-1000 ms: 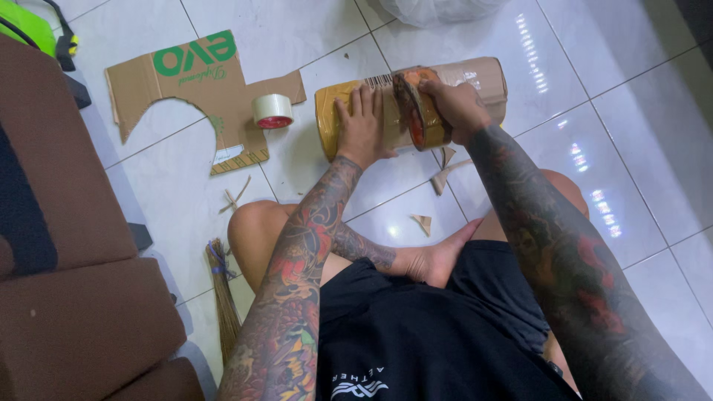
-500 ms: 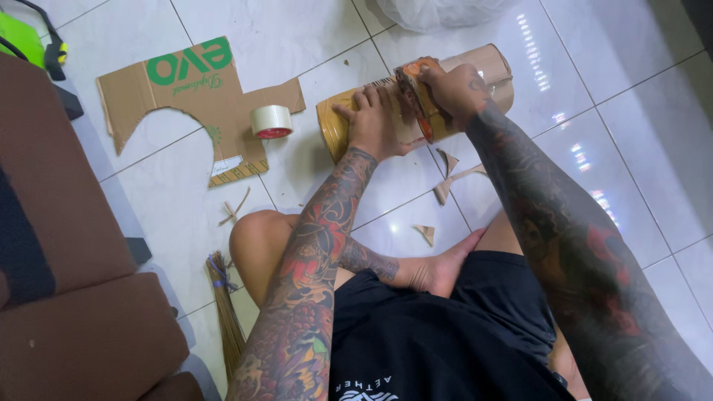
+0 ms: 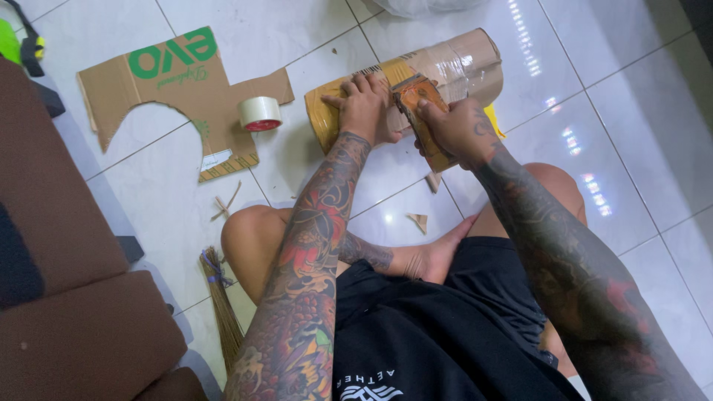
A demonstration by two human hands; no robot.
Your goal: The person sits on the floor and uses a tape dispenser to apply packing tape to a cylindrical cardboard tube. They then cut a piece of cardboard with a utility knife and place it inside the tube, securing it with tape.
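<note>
Floor [image 3: 653, 134]: white glossy tiles; carries all work items; the person sits on it with legs folded
Sofa [image 3: 67, 297]: brown upholstery at the left edge; apart from the work
Cut cardboard sheet [image 3: 186, 89]: flat on the tiles, left of the hands; a curved section is already cut out of its lower edge
Cardboard roll [image 3: 453, 63]: lies on the floor just ahead of the knees, long axis running left to right; right half wrapped in clear tape, left end bare brown
Broom [image 3: 221, 304]: bristle end beside the left knee; untouched
Left hand [image 3: 365, 111]: palm down, fingers spread; presses on the left part of the cardboard roll to hold it in place
Right hand [image 3: 459, 130]: closed around the brown strip; thumb on top
Brown strip [image 3: 417, 111]: narrow cardboard piece laid across the roll's middle, touching it
Tape roll [image 3: 260, 113]: clear tape, rests on the cut cardboard sheet, near the left hand but apart
Scraps [image 3: 417, 221]: small offcuts on the tiles between the knees
Step in hand: judged as fitting the strip against the roll
Next move calls for: steady downward pressure from the left hand; alignment of the strip before fixing
</note>
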